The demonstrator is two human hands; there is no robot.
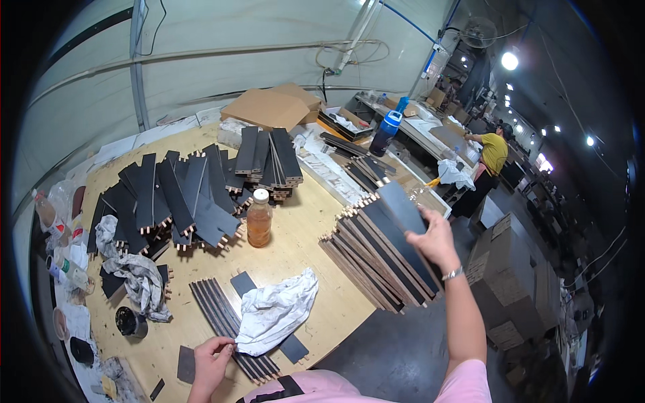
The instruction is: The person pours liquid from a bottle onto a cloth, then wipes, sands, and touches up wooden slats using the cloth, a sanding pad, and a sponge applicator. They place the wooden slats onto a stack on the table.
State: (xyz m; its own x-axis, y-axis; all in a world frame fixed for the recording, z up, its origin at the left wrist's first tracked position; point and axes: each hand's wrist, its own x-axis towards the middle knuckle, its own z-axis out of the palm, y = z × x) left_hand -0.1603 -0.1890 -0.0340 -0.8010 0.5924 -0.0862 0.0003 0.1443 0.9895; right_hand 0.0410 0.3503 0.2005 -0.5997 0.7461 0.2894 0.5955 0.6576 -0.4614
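Observation:
My right hand [435, 240] is closed on the edge of a dark slat [401, 209] with wooden dowels at its end. That slat lies over a neat stack of dark slats [376, 258] at the table's right edge. Near the front edge, my left hand [213, 361] has its fingers pinched at the corner of a crumpled white cloth [279, 310]. The cloth partly covers a single dark slat [293, 349] and reaches a row of narrow slats standing on edge [213, 305]. Below the cloth, the left fingertips sit close beside that row.
A capped bottle of amber liquid [259, 218] stands mid-table before a large heap of dark slats [178, 195]. To the left are a grey-stained rag [142, 279] and a black jar [130, 322]. A blue jug [386, 133] stands farther back. A person in yellow [494, 153] works beyond, near cardboard boxes [514, 272].

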